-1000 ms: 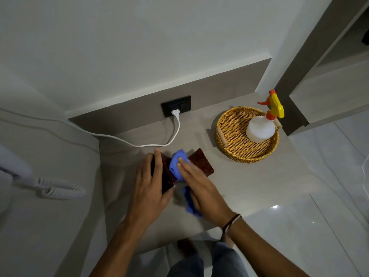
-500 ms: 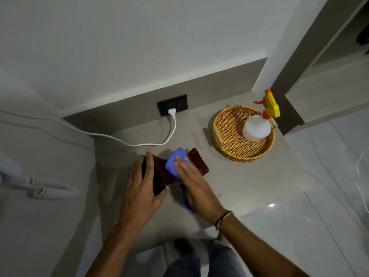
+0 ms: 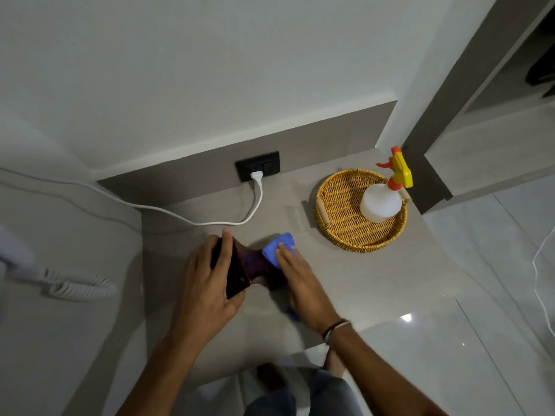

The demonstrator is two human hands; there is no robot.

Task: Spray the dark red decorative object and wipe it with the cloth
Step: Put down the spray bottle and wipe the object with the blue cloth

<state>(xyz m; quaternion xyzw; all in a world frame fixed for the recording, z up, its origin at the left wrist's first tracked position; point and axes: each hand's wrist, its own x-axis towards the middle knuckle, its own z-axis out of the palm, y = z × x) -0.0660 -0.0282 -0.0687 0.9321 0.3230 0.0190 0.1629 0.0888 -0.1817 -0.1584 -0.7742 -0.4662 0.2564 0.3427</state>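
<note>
The dark red decorative object [image 3: 253,267] lies on its side on the grey shelf top [image 3: 345,280], pinched in at the middle. My left hand [image 3: 207,283] grips its left end from above. My right hand [image 3: 300,283] presses a blue cloth [image 3: 277,250] onto its right end, which the cloth and fingers mostly hide. A tail of the cloth shows under my right wrist. The white spray bottle [image 3: 381,202] with a yellow and orange trigger head stands in the wicker basket [image 3: 336,217], apart from both hands.
A white cable [image 3: 210,222] runs from the black wall socket [image 3: 257,166] across the back of the shelf. A white coiled-cord handset [image 3: 75,288] hangs at the left. The shelf's front edge is near my wrists; glossy tiled floor [image 3: 450,340] lies to the right.
My right hand has slid the blue cloth from the middle of the object to its right end. My left hand keeps its grip on the left end. The camera has shifted slightly.
</note>
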